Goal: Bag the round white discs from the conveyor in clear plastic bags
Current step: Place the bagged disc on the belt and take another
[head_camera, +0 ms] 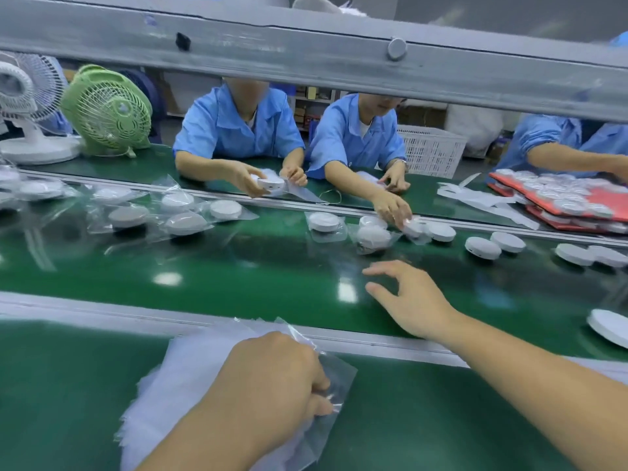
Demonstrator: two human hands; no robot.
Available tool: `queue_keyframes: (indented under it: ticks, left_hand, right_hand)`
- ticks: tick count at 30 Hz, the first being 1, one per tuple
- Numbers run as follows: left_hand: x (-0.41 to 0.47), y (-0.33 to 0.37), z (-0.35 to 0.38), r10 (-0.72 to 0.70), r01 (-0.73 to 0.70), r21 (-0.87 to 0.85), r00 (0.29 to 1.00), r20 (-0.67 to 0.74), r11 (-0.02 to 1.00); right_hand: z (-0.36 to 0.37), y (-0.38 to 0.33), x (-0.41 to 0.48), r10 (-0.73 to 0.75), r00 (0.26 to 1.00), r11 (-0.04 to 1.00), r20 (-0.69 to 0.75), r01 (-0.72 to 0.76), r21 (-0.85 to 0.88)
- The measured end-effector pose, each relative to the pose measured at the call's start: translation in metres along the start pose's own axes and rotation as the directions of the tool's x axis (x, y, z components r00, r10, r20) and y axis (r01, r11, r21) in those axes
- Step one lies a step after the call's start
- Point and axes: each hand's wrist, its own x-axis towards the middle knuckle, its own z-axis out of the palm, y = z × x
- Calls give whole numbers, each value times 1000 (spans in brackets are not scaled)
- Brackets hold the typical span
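The right hand (407, 297) hovers over the glossy green conveyor belt (238, 266) with its fingers spread and lightly curved, holding nothing. Open belt lies beneath it and off to its left. Just beyond its fingertips sit bagged white discs (372, 237). Further to its right, bare round white discs (482, 248) stand in pairs near the belt's far edge. One more white disc (608, 326) lies well to the hand's right, by the near edge. The grey metal rail (102, 311) that edges the belt passes under the forearm. On the near side of that rail, the left hand (272, 379) pinches a clear plastic bag (343, 372) on top of a stack of clear bags (183, 375). Past the bagged discs, another worker's hand (390, 207) touches a disc. A grey overhead beam (306, 52) runs across above the belt.
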Motion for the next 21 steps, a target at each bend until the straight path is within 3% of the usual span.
queue_keyframes:
  ticks: [7, 13, 16, 18, 21]
  left_hand:
    - [7, 9, 15, 82, -71, 107, 992, -98, 992]
    - [6, 14, 14, 86, -80, 65, 991, -106, 995]
    - [7, 16, 13, 62, -56, 61, 992, -111, 997]
    - [6, 16, 14, 57, -51, 55, 992, -113, 997]
    - [4, 16, 16, 60, -51, 69, 991, -124, 996]
  right_hand:
    - [-20, 22, -101, -27, 996, 1000, -88, 26, -12]
    - [-10, 38, -121, 29, 988, 999, -155, -26, 19]
    - [-19, 46, -118, 60, 960, 990, -274, -92, -108]
    - [-41, 67, -111, 156, 921, 912, -357, -273, -305]
    - [-88, 121, -107, 493, 808, 632, -323, -588, -505]
